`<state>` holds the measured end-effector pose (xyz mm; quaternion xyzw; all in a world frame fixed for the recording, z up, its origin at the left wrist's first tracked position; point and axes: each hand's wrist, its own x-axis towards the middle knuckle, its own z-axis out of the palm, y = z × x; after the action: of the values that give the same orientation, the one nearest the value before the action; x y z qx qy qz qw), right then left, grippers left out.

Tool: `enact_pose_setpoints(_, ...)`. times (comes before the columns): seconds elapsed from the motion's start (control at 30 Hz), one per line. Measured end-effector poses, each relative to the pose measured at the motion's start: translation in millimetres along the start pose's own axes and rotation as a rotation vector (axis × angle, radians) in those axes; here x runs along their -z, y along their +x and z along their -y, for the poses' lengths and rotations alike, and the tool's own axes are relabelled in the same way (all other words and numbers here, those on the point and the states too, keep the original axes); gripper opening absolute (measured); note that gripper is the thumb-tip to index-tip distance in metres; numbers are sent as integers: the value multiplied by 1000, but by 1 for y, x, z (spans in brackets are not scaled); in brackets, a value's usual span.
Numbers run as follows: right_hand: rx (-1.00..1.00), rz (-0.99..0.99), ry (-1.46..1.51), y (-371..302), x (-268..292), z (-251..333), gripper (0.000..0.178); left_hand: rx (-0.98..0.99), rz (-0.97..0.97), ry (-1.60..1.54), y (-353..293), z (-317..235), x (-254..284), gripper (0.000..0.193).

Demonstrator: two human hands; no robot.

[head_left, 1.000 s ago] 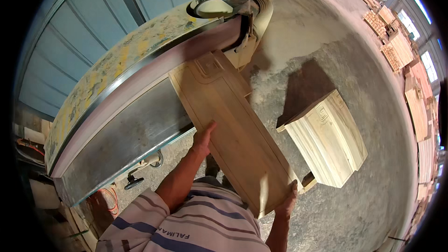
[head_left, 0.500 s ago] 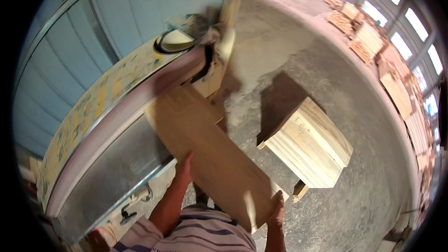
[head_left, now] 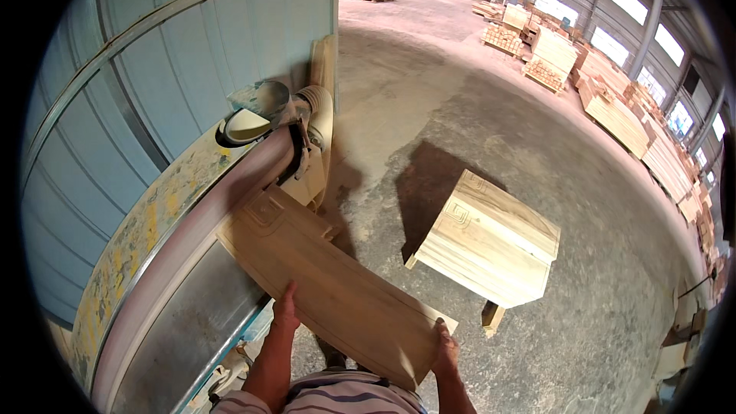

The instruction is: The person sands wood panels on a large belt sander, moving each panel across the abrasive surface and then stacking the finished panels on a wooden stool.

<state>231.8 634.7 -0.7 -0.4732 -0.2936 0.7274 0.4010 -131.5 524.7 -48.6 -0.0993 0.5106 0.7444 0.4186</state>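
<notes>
A long wooden panel (head_left: 345, 284) lies slanted before me, a squared spiral carved near its far end. My left hand (head_left: 285, 310) grips its left long edge, thumb on top and the other fingers hidden beneath. At the near right corner, my right hand (head_left: 446, 349) is closed on the panel's end, thumb on the upper face. The panel's far left end is against or very close to the pinkish sanding belt (head_left: 180, 261) of a belt sander; I cannot tell if they touch. Below the belt runs a grey metal table (head_left: 184, 333).
To the right, several pale wooden panels (head_left: 491, 245) lie on a low wooden support (head_left: 492, 317) on the concrete floor. A ribbed duct (head_left: 313, 100) stands at the sander's far end, beside a blue-grey metal wall (head_left: 222, 38). Stacked timber (head_left: 613, 111) lines the far right.
The view has swung, so the sander and the stacked panels sit lower and further left. Both hands keep their grip on the panel, whose far end stays by the belt.
</notes>
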Motion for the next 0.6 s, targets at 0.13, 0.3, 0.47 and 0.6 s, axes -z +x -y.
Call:
enact_pose_setpoints(0.13, 52, 12, -101, 6, 4, -8, 45, -12, 138, -88, 5, -1, 8, 53)
enact_pose_setpoints(0.3, 1, 14, -4, 4, 9, -4, 48, -24, -44, -28, -17, 1, -14, 62)
enact_pose_setpoints(0.47, 20, -22, -13, -8, 29, 10, 53, 22, -140, -2, -38, 21, -20, 65)
enact_pose_setpoints(0.6, -17, 15, 118, -1, 38, 5, 54, 32, -133, -18, -28, 30, -11, 60)
